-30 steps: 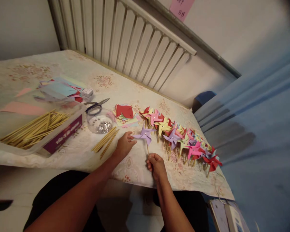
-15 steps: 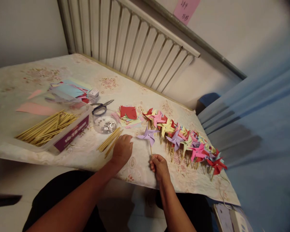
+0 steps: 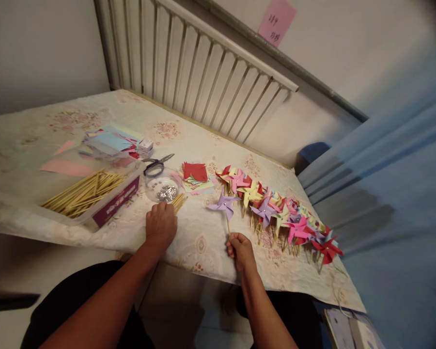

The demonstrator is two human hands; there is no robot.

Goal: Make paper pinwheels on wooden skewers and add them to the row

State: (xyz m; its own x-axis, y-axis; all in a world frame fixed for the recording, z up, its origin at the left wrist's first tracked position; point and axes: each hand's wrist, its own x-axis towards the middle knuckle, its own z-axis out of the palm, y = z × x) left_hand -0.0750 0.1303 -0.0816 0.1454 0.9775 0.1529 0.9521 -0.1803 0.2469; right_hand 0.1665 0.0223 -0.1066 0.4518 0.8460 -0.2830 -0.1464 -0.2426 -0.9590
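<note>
My right hand [image 3: 241, 252] pinches the thin wooden stick of a purple paper pinwheel [image 3: 225, 206], which stands upright above the near part of the table. At the left, my left hand [image 3: 162, 225] is closed, its fingers curled down over the near ends of a small bundle of wooden sticks [image 3: 179, 202]. Its fingertips are hidden, so how many sticks lie in its grip does not show. Just beyond it is a round clear dish [image 3: 163, 188] of small silvery pieces. Several finished pinwheels [image 3: 265, 211] stand in rows to the right.
A clear plastic box [image 3: 111, 206] of wooden sticks is at the left. Behind it lie coloured paper sheets [image 3: 111, 140], a small white box [image 3: 145, 146] and scissors [image 3: 158, 165]. Stacked paper squares [image 3: 195, 172] sit mid-table. A radiator [image 3: 203, 68] runs along the wall; a blue curtain [image 3: 396, 194] hangs right.
My left hand has moved left, from beside the stick bundle onto its near ends. My right hand still holds the purple pinwheel in nearly the same place. The view has shifted slightly.
</note>
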